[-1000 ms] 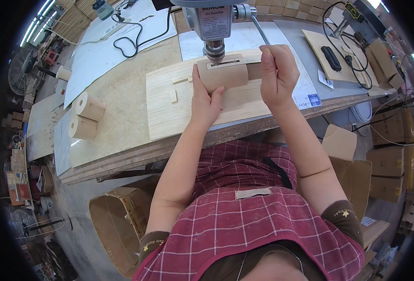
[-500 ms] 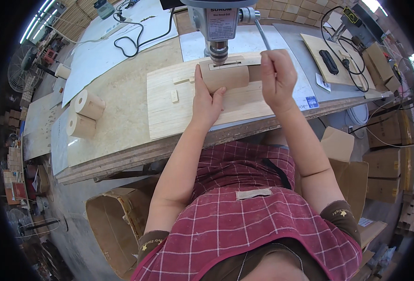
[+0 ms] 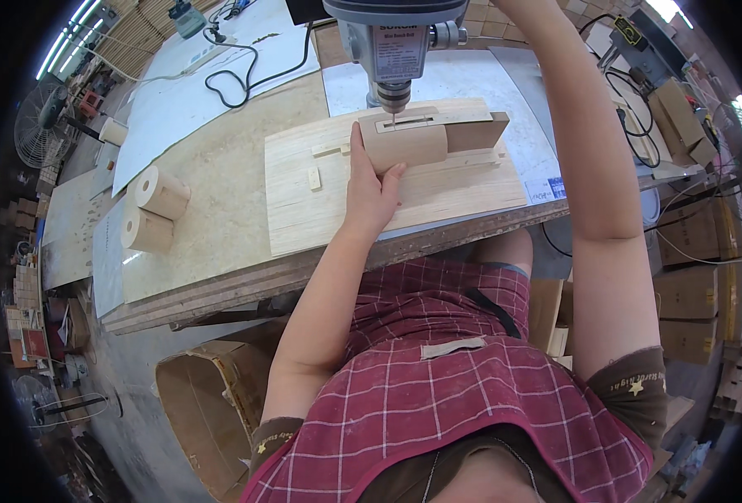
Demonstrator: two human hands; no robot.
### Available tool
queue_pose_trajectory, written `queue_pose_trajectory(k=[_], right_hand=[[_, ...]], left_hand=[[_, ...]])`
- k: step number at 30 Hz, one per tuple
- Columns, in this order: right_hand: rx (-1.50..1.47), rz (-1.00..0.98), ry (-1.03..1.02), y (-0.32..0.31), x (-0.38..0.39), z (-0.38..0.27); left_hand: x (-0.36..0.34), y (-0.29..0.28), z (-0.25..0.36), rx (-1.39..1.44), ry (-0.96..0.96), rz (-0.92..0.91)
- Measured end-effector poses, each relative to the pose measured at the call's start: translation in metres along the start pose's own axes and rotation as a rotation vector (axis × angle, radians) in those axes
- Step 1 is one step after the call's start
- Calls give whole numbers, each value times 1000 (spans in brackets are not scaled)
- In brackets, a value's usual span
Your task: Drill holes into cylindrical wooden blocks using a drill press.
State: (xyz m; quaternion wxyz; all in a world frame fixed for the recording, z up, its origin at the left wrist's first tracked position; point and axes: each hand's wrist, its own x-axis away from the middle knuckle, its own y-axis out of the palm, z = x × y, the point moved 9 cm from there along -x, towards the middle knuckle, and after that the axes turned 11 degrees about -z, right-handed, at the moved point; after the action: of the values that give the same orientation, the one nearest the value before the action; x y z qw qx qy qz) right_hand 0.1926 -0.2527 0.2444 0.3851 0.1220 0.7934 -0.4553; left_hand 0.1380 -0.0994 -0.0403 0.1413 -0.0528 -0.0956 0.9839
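Clasping a rounded tan wooden block [image 3: 406, 149] over a pale wooden board [image 3: 451, 186] on the beige-topped desk [image 3: 224, 197] is the left hand [image 3: 373, 194]; the right grip is unseen. A brown cardboard box [image 3: 193, 407] stands below.

Your left hand [image 3: 373, 194] fingers-up, thumb [image 3: 393, 177] kinda splayed, right arm [image 3: 589, 126] way up past the top edge

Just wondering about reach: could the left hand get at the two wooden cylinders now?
Probably yes, if the left hand releases the curved wooden piece; only low wood strips lie between hand and cylinders.
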Motion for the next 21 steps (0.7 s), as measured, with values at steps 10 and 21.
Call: queue_pose_trajectory(k=[10,21], right_hand=[[-608,-186,-6,47,63,82],[-681,-683,497,100,213,117]], left_hand=[[2,-19,0,-105,-11,55],[27,-43,21,-311,42,74]])
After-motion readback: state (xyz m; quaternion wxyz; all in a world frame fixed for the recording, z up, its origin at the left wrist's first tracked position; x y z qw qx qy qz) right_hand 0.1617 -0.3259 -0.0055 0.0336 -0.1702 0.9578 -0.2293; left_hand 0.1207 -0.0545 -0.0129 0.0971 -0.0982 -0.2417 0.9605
